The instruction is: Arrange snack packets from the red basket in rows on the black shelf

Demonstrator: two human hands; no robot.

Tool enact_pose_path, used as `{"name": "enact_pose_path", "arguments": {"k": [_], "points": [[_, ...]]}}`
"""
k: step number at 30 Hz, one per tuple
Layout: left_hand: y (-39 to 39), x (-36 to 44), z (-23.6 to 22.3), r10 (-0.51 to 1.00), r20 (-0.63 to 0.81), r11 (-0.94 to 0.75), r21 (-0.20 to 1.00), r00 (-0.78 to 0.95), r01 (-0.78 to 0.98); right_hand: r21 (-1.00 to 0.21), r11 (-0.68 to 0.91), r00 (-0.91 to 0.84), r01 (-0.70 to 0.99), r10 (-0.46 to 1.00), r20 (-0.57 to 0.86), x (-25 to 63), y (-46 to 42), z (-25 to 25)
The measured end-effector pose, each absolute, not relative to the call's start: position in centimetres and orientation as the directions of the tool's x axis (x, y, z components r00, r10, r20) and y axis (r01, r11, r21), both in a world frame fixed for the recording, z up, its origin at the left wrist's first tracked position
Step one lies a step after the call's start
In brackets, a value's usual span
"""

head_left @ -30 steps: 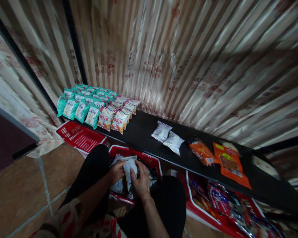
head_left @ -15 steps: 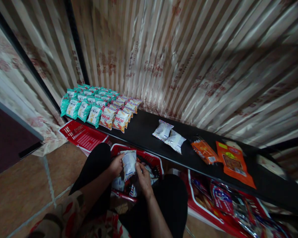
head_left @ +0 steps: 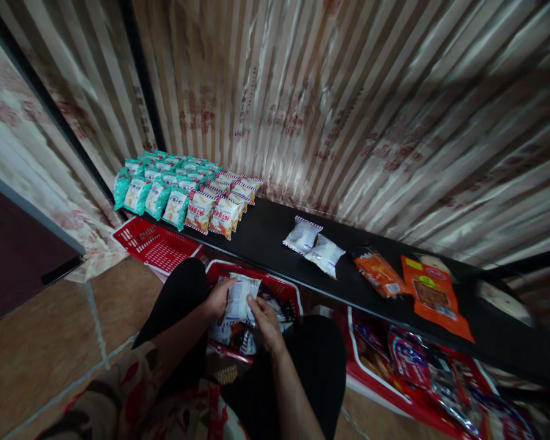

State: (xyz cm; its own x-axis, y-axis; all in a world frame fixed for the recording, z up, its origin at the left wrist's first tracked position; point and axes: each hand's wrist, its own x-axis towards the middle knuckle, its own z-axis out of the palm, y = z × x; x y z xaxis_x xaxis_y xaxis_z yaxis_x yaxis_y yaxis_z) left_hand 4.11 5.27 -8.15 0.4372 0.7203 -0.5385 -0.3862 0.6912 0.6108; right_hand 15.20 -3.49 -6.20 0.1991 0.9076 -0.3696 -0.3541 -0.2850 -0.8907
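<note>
Between my two hands I hold a small silvery-white snack bag (head_left: 241,298), its printed side facing me. My left hand (head_left: 219,299) is closed on its left edge, and my right hand (head_left: 264,321) pinches its right edge with the thumb on top. The bag hovers over a red basket (head_left: 293,296) between my knees, which has more snack bags in it. On the black shelf beyond, two similar white bags (head_left: 302,235) lie partly overlapping. Rows of orange-and-white snack bags (head_left: 223,217) and teal snack bags (head_left: 176,206) stand packed at the shelf's left end.
Along the black shelf (head_left: 275,244) to the right lie orange packets (head_left: 433,294) and a pale round item (head_left: 504,302). Under it are a red basket (head_left: 158,244) on the left and a filled red basket (head_left: 371,373) on the right. A pleated curtain (head_left: 302,110) hangs behind.
The snack bag in my hands has tilted and shifted slightly right. My right thumb has moved over its front. The shelf goods have stayed as they were.
</note>
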Motion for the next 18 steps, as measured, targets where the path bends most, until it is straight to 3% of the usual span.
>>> {"name": "enact_pose_path", "arguments": {"k": [5,11,14,18], "points": [[4.8,4.5,-8.1,0.772,-0.554,0.635,0.695,0.312,-0.337,-0.891,-0.269,0.247,-0.367,0.895,-0.372,14.9,-3.3,-6.5],[3.2,4.7,-8.3,0.865,-0.460,0.467,0.884,0.201,0.010,-0.908,-0.253,0.300,-0.334,0.885,-0.357,14.9,-2.9,-7.4],[2.2,4.7,-8.2,0.912,-0.395,0.359,0.897,0.105,0.260,-0.949,-0.245,0.361,-0.199,0.882,-0.304,15.1,-2.9,-8.1],[1.3,4.7,-7.8,0.962,-0.267,0.205,0.826,0.046,0.525,-0.949,-0.293,0.468,0.119,0.859,-0.206,15.4,-3.1,-8.3]]}}
